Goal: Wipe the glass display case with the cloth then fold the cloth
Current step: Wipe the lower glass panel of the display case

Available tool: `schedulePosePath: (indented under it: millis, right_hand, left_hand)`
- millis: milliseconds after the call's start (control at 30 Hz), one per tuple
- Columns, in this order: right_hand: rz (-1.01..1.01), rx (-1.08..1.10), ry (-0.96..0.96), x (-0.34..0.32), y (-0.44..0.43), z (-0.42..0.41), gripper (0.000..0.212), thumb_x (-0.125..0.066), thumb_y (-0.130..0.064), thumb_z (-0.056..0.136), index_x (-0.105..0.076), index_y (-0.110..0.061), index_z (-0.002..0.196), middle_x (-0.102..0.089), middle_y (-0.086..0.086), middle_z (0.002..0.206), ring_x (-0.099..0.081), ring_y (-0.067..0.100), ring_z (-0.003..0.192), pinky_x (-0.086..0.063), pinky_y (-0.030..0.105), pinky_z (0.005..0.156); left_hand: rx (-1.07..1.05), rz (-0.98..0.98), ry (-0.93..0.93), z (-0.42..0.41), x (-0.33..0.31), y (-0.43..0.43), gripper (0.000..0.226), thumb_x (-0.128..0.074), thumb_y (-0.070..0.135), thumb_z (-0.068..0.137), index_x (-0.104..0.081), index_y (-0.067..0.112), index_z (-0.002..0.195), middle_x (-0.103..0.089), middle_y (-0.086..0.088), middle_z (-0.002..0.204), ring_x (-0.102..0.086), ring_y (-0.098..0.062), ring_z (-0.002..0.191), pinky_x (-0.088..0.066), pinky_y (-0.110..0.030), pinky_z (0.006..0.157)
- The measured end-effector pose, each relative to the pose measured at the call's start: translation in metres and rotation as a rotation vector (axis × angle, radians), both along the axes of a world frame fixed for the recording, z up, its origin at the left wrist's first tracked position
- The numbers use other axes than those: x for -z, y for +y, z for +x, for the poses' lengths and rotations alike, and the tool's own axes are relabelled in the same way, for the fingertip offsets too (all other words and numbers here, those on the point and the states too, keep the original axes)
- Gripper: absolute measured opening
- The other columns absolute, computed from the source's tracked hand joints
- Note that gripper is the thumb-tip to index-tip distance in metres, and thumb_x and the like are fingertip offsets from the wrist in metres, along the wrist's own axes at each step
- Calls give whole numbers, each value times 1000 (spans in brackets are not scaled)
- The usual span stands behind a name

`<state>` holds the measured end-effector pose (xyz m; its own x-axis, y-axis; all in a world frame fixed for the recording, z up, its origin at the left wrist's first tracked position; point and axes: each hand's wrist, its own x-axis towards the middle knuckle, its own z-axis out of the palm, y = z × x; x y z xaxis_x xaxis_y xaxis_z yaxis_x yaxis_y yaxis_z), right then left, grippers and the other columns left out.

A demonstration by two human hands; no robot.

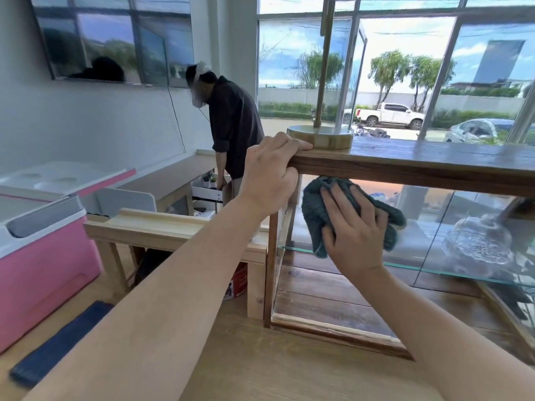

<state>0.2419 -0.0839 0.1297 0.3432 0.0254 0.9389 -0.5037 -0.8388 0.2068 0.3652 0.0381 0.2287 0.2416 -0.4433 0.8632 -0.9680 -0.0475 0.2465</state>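
Observation:
A wood-framed glass display case [419, 170] stands on the wooden counter, with a glass shelf inside. A crumpled teal cloth [314, 206] is pressed flat against the case's front glass pane, near its upper left corner. My right hand [354, 227] lies spread over the cloth, holding it to the glass. My left hand [270, 176] grips the top left corner of the case's wooden top, fingers curled over the edge.
A lamp with a round wooden base [321, 137] stands on the case top, next to my left hand. A glass dish [477, 244] sits on the inner shelf. A pink cooler [43, 264] and a dark folded cloth [58, 342] lie at left. A person [231, 125] bends over a drawer behind.

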Motion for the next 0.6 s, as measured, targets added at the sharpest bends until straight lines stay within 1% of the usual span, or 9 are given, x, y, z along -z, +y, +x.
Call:
schedulePosePath:
  millis: [100,167,300,367,400,433,500,600]
  right_hand:
    - [-34,-20,45,-7,14,21,51,-55,-20,83,-52,-20,134,-54,-4,135,-40,23,125,-32,39,84]
    - [-40,-40,84,-8,21,31,51,-55,-18,82,-52,-20,132,-54,-5,136,-39,23,126,-32,39,86]
    - [-26,-54,130,-15,26,31,48,-51,-16,81,-53,-19,129,-55,-6,134,-37,22,126,-30,40,89]
    - [-22,-72,172,-14,26,30,43,-48,-17,83,-56,-19,125,-56,-6,133,-37,20,126,-29,39,89]
    - [-23,-74,205,-10,25,29,41,-50,-18,83,-58,-19,123,-57,-6,133,-37,20,126,-29,39,90]
    - [-25,-74,250,-2,23,27,40,-56,-19,81,-59,-19,121,-57,-5,133,-37,20,126,-29,40,89]
    - [-23,-78,398,28,20,20,47,-72,-22,71,-61,-20,117,-57,-3,132,-38,21,125,-30,41,88]
    - [-76,-81,751,84,17,-1,64,-84,-24,52,-65,-22,113,-60,-5,128,-44,20,124,-34,42,92]
  left_hand:
    - [-14,10,-8,0,0,1,50,-41,8,69,-66,20,110,-60,5,97,-49,-13,92,-32,-31,88]
    - [-15,14,-7,1,0,0,49,-43,8,69,-66,21,110,-59,5,98,-49,-13,93,-30,-29,87]
    - [3,7,16,0,0,0,48,-43,7,69,-66,21,108,-60,6,97,-48,-10,91,-35,-33,88]
    - [10,-3,32,0,0,1,48,-42,6,70,-67,21,107,-61,7,97,-47,-8,91,-36,-34,89]
    - [17,-5,45,0,0,1,48,-41,6,70,-67,21,107,-62,7,98,-47,-7,92,-36,-35,90]
    - [30,-5,60,0,0,1,49,-39,6,71,-67,21,107,-62,7,99,-47,-7,92,-36,-36,91]
    - [65,2,98,1,0,3,50,-38,5,71,-67,21,108,-63,8,100,-48,-7,95,-37,-40,94]
    - [122,10,153,3,-2,6,50,-37,4,72,-67,21,108,-64,9,102,-50,-9,100,-39,-44,96]
